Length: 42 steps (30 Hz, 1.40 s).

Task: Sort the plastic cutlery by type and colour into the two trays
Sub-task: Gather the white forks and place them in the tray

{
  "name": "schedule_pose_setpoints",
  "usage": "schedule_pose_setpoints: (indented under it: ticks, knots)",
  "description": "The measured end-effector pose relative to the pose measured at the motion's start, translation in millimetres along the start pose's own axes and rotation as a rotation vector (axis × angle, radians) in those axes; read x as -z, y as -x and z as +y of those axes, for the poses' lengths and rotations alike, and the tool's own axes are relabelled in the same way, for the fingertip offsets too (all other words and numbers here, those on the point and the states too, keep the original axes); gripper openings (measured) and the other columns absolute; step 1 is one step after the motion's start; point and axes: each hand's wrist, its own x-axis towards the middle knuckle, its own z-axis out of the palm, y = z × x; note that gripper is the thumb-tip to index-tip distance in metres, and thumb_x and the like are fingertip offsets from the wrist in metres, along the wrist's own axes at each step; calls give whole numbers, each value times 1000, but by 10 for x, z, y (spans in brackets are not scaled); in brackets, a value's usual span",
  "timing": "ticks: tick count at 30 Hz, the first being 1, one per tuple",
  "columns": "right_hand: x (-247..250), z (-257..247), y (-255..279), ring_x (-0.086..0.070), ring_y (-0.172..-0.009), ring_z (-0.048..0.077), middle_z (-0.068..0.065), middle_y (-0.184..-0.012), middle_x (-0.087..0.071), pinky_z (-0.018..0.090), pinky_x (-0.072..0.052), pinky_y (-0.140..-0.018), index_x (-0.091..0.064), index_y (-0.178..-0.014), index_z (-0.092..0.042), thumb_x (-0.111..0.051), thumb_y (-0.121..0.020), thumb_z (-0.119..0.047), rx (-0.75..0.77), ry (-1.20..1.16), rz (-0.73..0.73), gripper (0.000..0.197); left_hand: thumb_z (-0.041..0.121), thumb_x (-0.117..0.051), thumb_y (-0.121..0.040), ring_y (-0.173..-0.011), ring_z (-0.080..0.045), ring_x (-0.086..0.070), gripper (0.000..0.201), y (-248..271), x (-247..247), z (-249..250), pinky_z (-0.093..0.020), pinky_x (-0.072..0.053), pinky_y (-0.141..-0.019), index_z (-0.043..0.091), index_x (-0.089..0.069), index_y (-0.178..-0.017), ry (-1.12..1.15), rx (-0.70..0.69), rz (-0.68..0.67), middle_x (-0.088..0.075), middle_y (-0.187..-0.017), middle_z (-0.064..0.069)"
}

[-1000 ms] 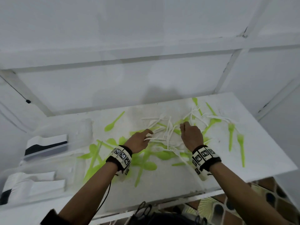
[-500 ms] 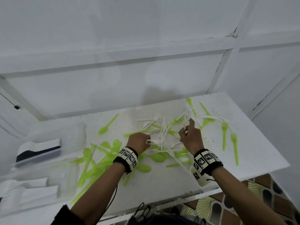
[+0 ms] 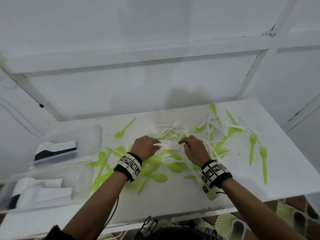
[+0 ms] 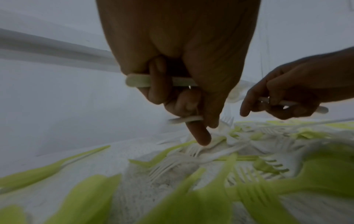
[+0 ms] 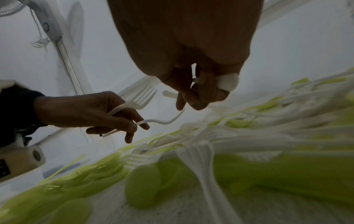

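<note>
Gathering white forks out of the mixed heap looks like the step in hand: the left hand (image 3: 146, 147) has its fingers (image 4: 159, 84) curled round the handles of white forks (image 5: 142, 99), index finger stretched down toward the pile, and the right hand (image 3: 194, 149) pinches another white handle (image 4: 298, 104) between thumb and curled fingers. Both hover over the middle of the counter (image 3: 285, 170), where thin white forks lie tangled with lime-green forks and spoons (image 3: 155, 177), tines interlocked in places; more green pieces are strewn to the left and right. The two trays (image 3: 57, 172) sit at the left edge, clear and blurred, their contents hard to read. Next likely calls for teasing further white forks free without dragging green ones along, then carrying the bundle left to a tray compartment
</note>
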Motion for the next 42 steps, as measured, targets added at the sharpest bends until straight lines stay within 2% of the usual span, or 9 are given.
schedule_pose_setpoints:
  ticks: [6, 15, 20, 24, 28, 33, 37, 39, 42]
  knots:
    - [-212, -178, -120, -54, -74, 12, -8, -84, -52, 28, -44, -76, -73, -111, -15, -62, -96, -17, 41, -74, 50, 19, 29, -67, -92, -63, 0, -54, 21, 186, 156, -134, -26, -35, -58, 30, -49, -103, 320, 87, 80, -74, -78, 20]
    - [-202, -259, -466, -64, -75, 25, 4, -81, -65, 38, -52, -77, -77, -97, -20, -63, -92, -12, -4, 20, 166, 17, 33, -40, -78, -63, -5, -53, 22, 414, 132, -245, -32, -40, -67, 39, -58, -66, 534, 98, 37, -61, -77, 5]
    - [-140, -248, -813, -64, -102, 37, 16, -109, -67, 40, -50, -87, -67, -127, -20, -55, -95, -16, -24, 330, -80, 34, 18, -40, -78, -62, -14, -50, 29, 498, 161, -263, -35, -39, -66, 34, -60, -64, 645, 159, 42, -56, -78, 1]
    - [-128, -155, -969, -59, -114, 34, 11, -123, -61, 36, -47, -91, -65, -122, -20, -52, -95, -16, -44, 512, -311, 30, 16, -40, -74, -69, -12, -53, 36, 542, 221, -187, -35, -42, -72, 37, -64, -56, 700, 185, 50, -50, -79, -2]
    - [-104, -110, -989, -60, -111, 31, 9, -118, -62, 37, -47, -90, -64, -117, -18, -55, -98, -24, 66, 592, -331, 22, 19, -45, -77, -82, -5, -61, 37, 577, 125, -177, -36, -47, -94, 37, -71, -59, 716, 266, 33, -64, -72, 10]
    - [12, -127, -905, -63, -96, 32, 8, -102, -66, 36, -47, -76, -63, -113, -18, -57, -94, -25, 191, 565, -251, 21, 17, -54, -92, -47, -6, -43, 30, 517, 92, -63, -27, -35, -58, 28, -80, -79, 744, 351, 98, -51, -48, 15]
    - [129, -256, -779, -64, -76, 33, 5, -82, -70, 33, -43, -62, -68, -104, -19, -64, -87, -23, 296, 465, -99, 17, 52, -63, -92, -67, -13, -44, 32, 338, 56, 25, -33, -44, -73, 27, -80, -104, 890, 449, 120, -48, -65, 5]
    - [147, -316, -686, -63, -64, 33, 4, -72, -68, 34, -47, -55, -67, -97, -19, -67, -85, -21, 359, 416, -37, 13, 67, -63, -81, -65, -15, -37, 53, 247, 116, 119, -28, -39, -62, 21, -80, -102, 1081, 468, 103, -38, -61, 7]
    - [144, -395, -518, -59, -51, 33, 2, -66, -65, 33, -45, -45, -65, -87, -16, -71, -80, -18, 461, 383, 35, 10, 65, -60, -92, -57, -15, -33, 48, 133, 216, 291, -21, -32, -52, 22, -82, -97, 1140, 378, 14, -37, -65, 0]
